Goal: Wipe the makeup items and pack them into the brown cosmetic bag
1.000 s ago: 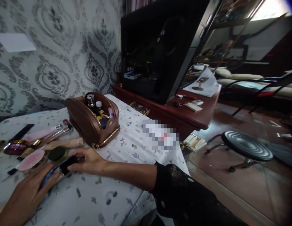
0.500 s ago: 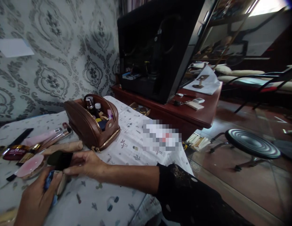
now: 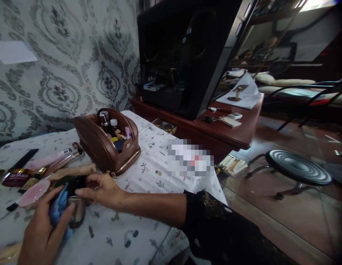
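Note:
At the lower left, my left hand (image 3: 45,222) is closed round a crumpled blue cloth (image 3: 58,208). Against that cloth, by my left thumb, is a small clear bottle (image 3: 77,211) with beige-brown contents. My right hand (image 3: 106,192) grips a black cap (image 3: 76,184) just above the bottle; whether the two touch is hard to tell. A brown leather makeup bag (image 3: 104,147) stands unzipped behind my hands, with several small bottles and tubes inside. Left of my hands lie a pink oval item (image 3: 35,192) and a dark red jar (image 3: 18,177).
A patterned white cloth (image 3: 148,176) covers the table. Pink tubes (image 3: 50,160) and a beige tube (image 3: 74,171) lie left of the bag. A large black screen (image 3: 171,55) stands on a red-brown cabinet (image 3: 234,132). On the floor at right is a round stool (image 3: 298,167).
The bottle has turned more upright and shows more clearly. More of the blue cloth is visible around it. My right hand stays nearly in place, with the black cap at its fingertips.

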Tool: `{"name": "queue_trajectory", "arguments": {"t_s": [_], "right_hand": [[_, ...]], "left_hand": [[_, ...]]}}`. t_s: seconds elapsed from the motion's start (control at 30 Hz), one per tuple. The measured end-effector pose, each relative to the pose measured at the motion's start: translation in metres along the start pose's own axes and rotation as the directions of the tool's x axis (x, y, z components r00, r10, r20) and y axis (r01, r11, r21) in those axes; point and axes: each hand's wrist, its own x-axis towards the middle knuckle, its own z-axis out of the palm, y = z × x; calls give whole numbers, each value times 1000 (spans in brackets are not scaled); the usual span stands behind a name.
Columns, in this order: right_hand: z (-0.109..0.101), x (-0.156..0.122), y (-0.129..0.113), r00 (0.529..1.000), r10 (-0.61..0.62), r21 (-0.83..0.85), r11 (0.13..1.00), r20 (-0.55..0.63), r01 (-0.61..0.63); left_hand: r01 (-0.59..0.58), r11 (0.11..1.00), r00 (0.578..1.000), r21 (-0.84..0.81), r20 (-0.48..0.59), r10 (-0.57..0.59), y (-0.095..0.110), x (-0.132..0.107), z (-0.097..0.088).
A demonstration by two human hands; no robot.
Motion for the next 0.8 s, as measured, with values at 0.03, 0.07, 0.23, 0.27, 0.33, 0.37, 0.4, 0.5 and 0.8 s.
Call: {"name": "queue_trajectory", "arguments": {"t_s": [0.03, 0.07, 0.23, 0.27, 0.33, 0.37, 0.4, 0.5, 0.8], "right_hand": [[-2, 0, -1, 999, -43, -36, 998, -12, 43], [-3, 0, -3, 996, -86, -74, 994, -29, 83], [-10, 3, -6, 985, -142, -174, 977, -95, 124], [-10, 3, -5, 985, -142, -183, 975, -94, 123], [-10, 2, -5, 985, -156, -206, 969, -78, 137], [-10, 2, -5, 984, -168, -220, 964, -65, 150], [-10, 1, -5, 982, -182, -235, 958, -51, 165], [-7, -4, -5, 973, -229, -274, 937, -14, 217], [-2, -9, -1, 965, -258, -344, 903, 38, 255]], "left_hand": [[-38, 999, 999, -10, 12, 38, 1, 0, 2], [-77, 997, 997, -9, 24, 77, 2, 0, 5], [-188, 981, 979, 41, 85, 184, -3, 0, 16], [-179, 982, 980, 53, 101, 173, -6, -1, 17], [-147, 986, 983, 79, 124, 136, -8, -4, 18], [-120, 988, 986, 98, 125, 107, -8, -6, 19], [-84, 989, 990, 123, 119, 69, -8, -8, 19], [31, 979, 995, 203, 85, -49, -3, -12, 18], [127, 931, 981, 343, 97, -169, 23, -14, 14]]}}
